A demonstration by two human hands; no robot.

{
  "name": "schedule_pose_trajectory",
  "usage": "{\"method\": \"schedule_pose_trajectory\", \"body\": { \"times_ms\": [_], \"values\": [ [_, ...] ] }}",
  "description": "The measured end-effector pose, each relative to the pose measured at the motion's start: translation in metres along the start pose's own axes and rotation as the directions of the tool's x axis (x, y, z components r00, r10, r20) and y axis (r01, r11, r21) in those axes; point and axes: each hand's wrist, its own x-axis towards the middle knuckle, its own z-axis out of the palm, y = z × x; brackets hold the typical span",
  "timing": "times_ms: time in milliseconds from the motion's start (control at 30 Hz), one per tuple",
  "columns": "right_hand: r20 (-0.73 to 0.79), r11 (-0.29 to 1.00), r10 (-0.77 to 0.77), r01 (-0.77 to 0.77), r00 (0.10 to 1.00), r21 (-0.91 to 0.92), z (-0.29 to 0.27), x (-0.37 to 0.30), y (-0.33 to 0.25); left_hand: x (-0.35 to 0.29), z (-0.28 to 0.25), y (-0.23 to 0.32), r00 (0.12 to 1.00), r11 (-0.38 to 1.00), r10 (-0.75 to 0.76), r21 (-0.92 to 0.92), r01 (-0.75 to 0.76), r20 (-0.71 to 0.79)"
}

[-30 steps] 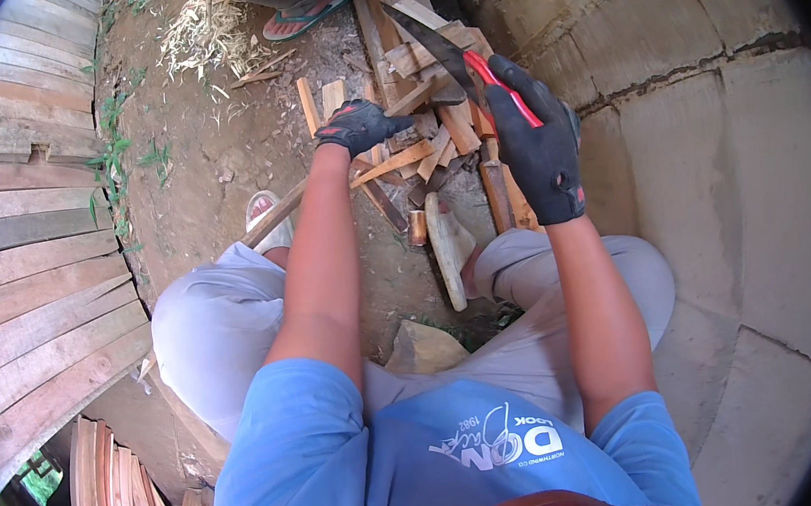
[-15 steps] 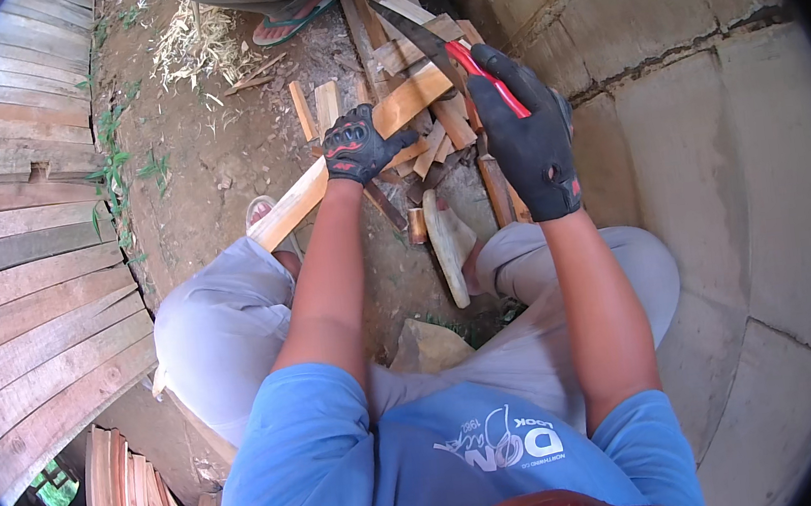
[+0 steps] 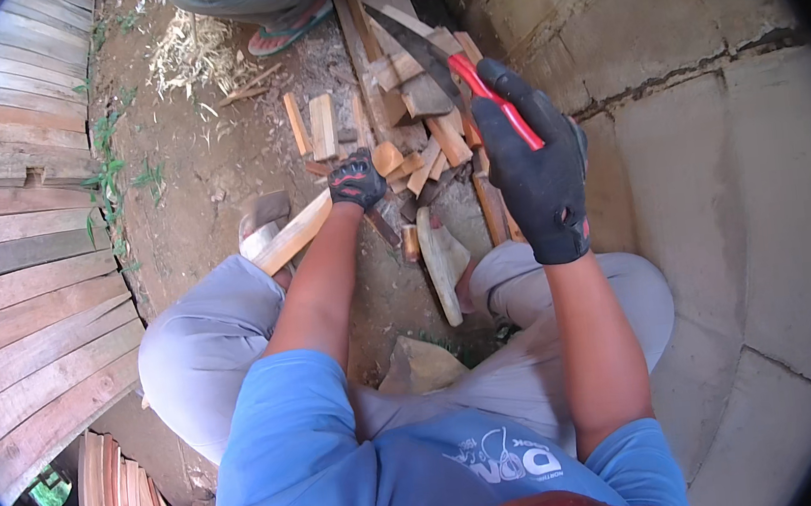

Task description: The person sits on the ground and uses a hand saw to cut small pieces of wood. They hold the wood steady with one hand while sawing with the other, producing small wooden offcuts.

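— Long, pale, squared wooden bar (image 3: 297, 233) is sitting farther back: its far end is no longer reaching up to the curved, dark-bladed tool with a red handle (image 3: 465, 71), as half a second ago, but is showing just past the black-and-red gloved left hand (image 3: 356, 181).
— What is that hand doing?
— It's gripping the bar, which is slanting up from near the left knee.
— And the black-gloved right hand (image 3: 532, 156)?
— It's holding the tool by its handle, with the tip pointing up and leftward, apart from the bar.
— What's lying below?
— Short, brown wooden offcuts (image 3: 448, 140) are lying jumbled on dusty brown earth (image 3: 192, 196); farther off, pale, curly wood shavings (image 3: 192, 58) are heaping near another person's sandalled foot (image 3: 293, 30).
— And around it?
— Large, grey-brown masonry blocks (image 3: 682, 155) are filling the right side; weathered wooden slats (image 3: 31, 263) are lining the left, with small green weeds (image 3: 106, 176) growing along their edge.
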Motion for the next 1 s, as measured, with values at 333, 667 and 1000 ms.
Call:
{"method": "schedule_pose_trajectory", "body": {
  "times_ms": [333,667,1000],
  "values": [
    [-0.002,1.000,0.017,-0.017,1.000,0.012,-0.004,0.000,-0.007,-0.003,-0.015,-0.002,0.994,0.995,0.043,-0.095,-0.034,0.096],
    [-0.118,0.994,0.030,-0.018,0.993,0.105,-0.018,0.011,-0.011,-0.002,-0.029,-0.006,0.990,0.997,-0.037,-0.063,0.046,0.134],
    [-0.268,0.992,-0.002,0.035,0.963,0.118,-0.035,0.024,-0.009,-0.023,-0.100,-0.011,0.996,0.994,0.086,0.068,-0.085,-0.010]
  ]
}}
